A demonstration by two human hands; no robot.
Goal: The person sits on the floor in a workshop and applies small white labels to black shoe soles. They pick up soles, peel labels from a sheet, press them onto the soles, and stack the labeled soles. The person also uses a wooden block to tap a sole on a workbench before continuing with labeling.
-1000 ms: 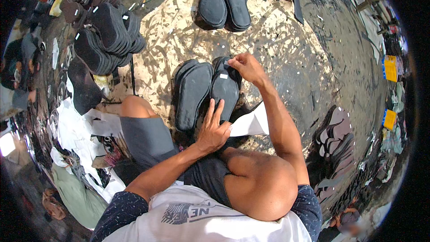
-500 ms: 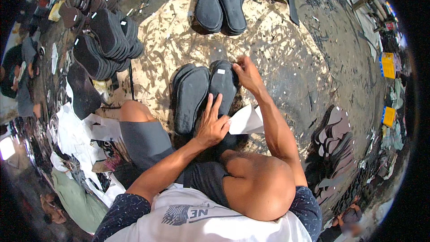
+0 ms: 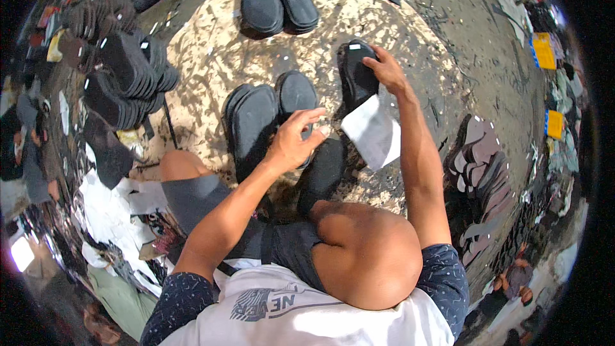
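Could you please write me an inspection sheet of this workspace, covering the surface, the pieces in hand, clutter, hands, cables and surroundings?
Surface: board blotched beige and black.
Job's things: tagged dark sole in the right hand; white sheet at its near end, attachment unclear; more dark soles around the left hand; far soles toward the top.
Clutter: white scraps at left; scattered dark offcuts on the floor.
Hands: right grips the tagged sole; left has thumb and fingers apart, holding nothing visible.
Cables: nothing seen that is clearly one.
Surroundings: stacked soles at left; yellow-and-blue pack toward the right rim.
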